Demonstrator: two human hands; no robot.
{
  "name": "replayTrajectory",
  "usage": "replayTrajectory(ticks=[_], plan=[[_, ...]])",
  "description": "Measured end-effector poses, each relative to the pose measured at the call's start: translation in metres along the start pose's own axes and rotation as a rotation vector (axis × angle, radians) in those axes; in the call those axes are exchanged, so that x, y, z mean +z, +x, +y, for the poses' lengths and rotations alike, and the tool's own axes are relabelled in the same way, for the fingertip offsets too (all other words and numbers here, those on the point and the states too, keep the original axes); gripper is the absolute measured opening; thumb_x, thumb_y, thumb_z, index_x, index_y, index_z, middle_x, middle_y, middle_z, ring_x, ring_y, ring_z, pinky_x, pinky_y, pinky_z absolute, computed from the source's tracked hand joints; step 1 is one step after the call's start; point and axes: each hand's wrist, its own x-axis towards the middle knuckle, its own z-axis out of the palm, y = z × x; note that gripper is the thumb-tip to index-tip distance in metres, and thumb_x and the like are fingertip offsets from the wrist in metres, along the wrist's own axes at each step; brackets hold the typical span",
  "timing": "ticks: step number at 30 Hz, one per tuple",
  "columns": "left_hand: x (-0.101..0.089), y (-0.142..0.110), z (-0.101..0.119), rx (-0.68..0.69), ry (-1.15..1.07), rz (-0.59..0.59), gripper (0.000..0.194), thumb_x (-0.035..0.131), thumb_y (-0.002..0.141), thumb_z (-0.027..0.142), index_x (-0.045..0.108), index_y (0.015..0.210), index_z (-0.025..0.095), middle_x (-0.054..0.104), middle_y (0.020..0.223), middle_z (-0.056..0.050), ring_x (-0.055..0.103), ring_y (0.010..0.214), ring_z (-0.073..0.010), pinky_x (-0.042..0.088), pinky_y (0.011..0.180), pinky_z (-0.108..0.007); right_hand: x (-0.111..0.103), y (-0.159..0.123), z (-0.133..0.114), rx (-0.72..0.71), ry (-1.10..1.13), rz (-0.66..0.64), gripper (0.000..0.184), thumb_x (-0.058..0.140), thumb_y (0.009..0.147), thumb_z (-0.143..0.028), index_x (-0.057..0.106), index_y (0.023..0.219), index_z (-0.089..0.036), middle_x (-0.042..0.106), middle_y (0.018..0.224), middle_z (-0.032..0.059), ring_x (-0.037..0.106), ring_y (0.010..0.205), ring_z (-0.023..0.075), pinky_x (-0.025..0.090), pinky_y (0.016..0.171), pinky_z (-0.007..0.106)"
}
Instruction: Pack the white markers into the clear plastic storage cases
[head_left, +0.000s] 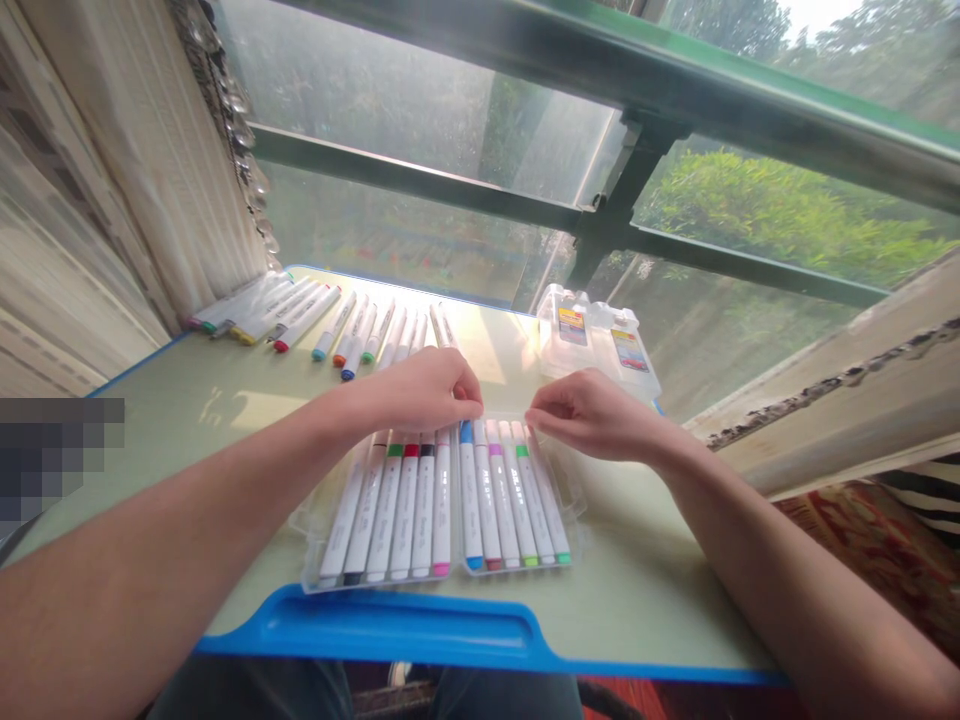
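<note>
A clear plastic marker case (442, 575) lies open on the pale green table (652, 590), holding two rows of white markers (420, 500) with coloured caps. My left hand (420, 390) and my right hand (592, 412) are both at the far edge of the case. Each hand's fingers are pinched together at that far rim, above the marker tips. Whether they grip the plastic rim or a marker end is too small to tell.
Several loose markers (300, 320) lie in a row at the table's far left. Two clear plastic boxes (596, 340) stand at the far right by the window. A blue tray lip (405, 625) edges the near side. Curtain to the left, window railing behind.
</note>
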Motion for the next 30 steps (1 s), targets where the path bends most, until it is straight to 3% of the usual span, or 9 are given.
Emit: replayTrajectory(ticks=[5,15,22,30], plan=[[0.0003,0.0011,-0.0008,0.006,-0.005,0.007,0.027,0.057,0.079,0.036,0.075,0.079,0.017,0.072,0.073,-0.005,0.063,0.066,-0.0165,0.044,0.061,-0.027,0.0025,-0.0004,-0.0047,-0.006,0.088,-0.037,0.022,0.054,0.085,-0.024,0.073,0.085,-0.013,0.049,0.056,-0.0034,0.040,0.052,0.0089,0.028,0.050,0.023],[0.0027,0.0025,-0.0033,-0.013,-0.020,0.004,0.027,0.057,0.078,0.036,0.076,0.078,0.017,0.072,0.071,-0.004,0.064,0.064,-0.0154,0.042,0.058,-0.026,0.0031,0.0020,-0.0018,-0.018,0.105,-0.043,0.022,0.055,0.083,-0.017,0.075,0.088,-0.013,0.057,0.060,-0.0019,0.044,0.053,0.0090,0.032,0.050,0.022],[0.0044,0.0044,-0.0059,-0.020,-0.021,0.012,0.027,0.058,0.078,0.036,0.077,0.082,0.018,0.073,0.072,-0.004,0.065,0.065,-0.0156,0.042,0.058,-0.025,0.0082,0.0005,-0.0068,-0.073,0.128,-0.012,0.024,0.056,0.082,-0.013,0.075,0.096,-0.015,0.043,0.051,-0.0074,0.037,0.048,0.0073,0.027,0.049,0.022],[0.0032,0.0048,-0.0020,-0.019,-0.001,0.008,0.025,0.059,0.078,0.034,0.077,0.083,0.017,0.074,0.075,-0.004,0.065,0.066,-0.0150,0.042,0.059,-0.025,0.0062,0.0023,-0.0062,-0.073,0.174,-0.064,0.026,0.054,0.082,-0.014,0.075,0.097,-0.013,0.045,0.054,-0.0064,0.037,0.050,0.0079,0.028,0.049,0.022]])
